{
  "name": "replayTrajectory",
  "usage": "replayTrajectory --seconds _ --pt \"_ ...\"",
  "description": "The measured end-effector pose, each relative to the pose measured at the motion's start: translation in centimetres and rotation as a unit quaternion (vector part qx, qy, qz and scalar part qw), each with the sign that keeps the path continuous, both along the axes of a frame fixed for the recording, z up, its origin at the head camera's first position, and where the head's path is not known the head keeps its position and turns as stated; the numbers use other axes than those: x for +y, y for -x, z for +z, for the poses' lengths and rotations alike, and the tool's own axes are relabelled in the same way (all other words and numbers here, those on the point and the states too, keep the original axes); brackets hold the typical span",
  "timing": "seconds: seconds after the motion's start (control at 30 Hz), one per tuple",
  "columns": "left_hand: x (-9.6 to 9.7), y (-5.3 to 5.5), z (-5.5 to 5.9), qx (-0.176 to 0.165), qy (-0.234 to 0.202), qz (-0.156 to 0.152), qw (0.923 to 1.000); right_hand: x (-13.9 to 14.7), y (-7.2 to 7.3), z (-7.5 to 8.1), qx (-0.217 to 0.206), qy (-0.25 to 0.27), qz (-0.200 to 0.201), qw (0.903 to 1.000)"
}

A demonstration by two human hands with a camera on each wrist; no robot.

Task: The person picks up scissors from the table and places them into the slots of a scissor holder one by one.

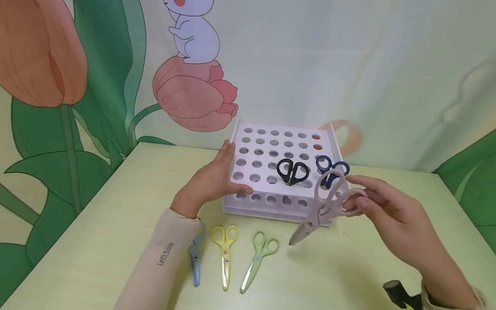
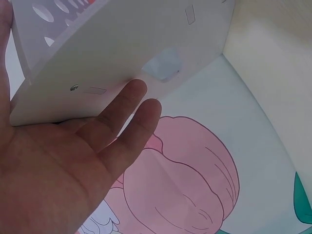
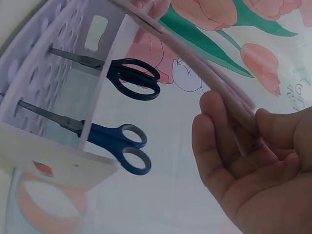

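My right hand [image 1: 399, 219] pinches a pair of pale pink scissors [image 1: 321, 211] by one handle loop, blades pointing down and left in front of the white perforated rack [image 1: 267, 187]. My left hand [image 1: 209, 176] holds the rack's left side, thumb at the front edge and fingers along the outer face of the side panel [image 2: 117, 73]. Black-handled scissors [image 1: 292, 171] and dark blue scissors [image 3: 117, 141] stand in holes of the rack, blades down. Blue scissors [image 1: 195, 258], yellow scissors [image 1: 225, 256] and green scissors [image 1: 257, 260] lie on the table before it.
The pale yellow-green table [image 1: 116, 206] meets a wall covering printed with tulips and a white rabbit [image 1: 195, 38]. A black object [image 1: 401, 295] is by my right wrist at the bottom edge. My left sleeve partly covers the blue scissors.
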State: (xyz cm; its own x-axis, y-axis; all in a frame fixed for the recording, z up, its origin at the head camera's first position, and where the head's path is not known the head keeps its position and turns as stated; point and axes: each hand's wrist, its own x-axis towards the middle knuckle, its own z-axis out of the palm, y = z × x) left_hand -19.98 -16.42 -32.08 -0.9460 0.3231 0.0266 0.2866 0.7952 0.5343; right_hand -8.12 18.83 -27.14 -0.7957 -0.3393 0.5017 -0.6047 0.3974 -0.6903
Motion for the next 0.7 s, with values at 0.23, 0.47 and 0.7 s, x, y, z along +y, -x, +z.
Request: replayTrajectory --seconds 0.23,0.47,0.7 --pt "-0.1 -0.1 -0.1 0.003 0.0 -0.001 1.0 -2.3 1.2 2.0 0.022 0.004 -0.059 0.998" --pt "-0.2 -0.1 -0.1 0.007 0.004 -0.002 1.0 -4.1 2.7 3.8 0.022 0.024 -0.074 0.9967" --pt "-0.1 0.0 -0.1 0.013 0.012 -0.006 0.9998 -5.5 3.8 5.2 -0.041 0.162 -0.014 0.9859"
